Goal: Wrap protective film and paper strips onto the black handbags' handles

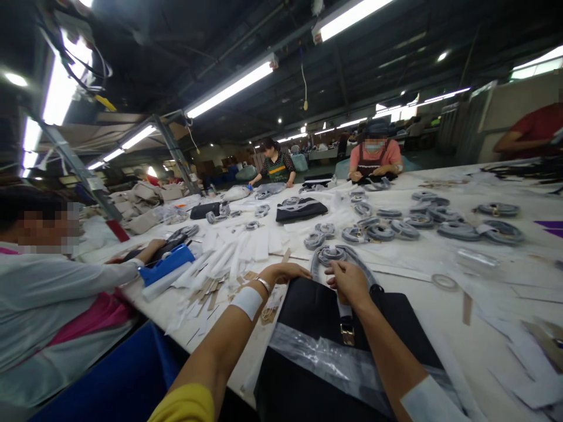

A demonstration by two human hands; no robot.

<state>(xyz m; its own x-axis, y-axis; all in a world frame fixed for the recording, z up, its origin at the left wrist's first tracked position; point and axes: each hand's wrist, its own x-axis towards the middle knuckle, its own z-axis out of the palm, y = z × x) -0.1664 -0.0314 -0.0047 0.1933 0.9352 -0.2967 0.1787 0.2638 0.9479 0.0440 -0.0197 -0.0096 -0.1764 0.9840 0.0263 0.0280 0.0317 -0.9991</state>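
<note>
A black bag with a gold buckle and a band of clear plastic film lies on the table in front of me. A coiled grey strap sits at its top edge, with a grey handle arching around it. My left hand rests at the bag's upper left corner, its fingers together; whether it pinches anything is unclear. My right hand is curled above the top middle of the bag beside the coiled strap, its fingertips bent in. What it holds, if anything, is too small to make out.
Many wrapped grey strap coils lie beyond the bag on the white table. White paper strips and a blue holder are to the left. A person sits at the left edge; two others work across the table. A tape roll lies right.
</note>
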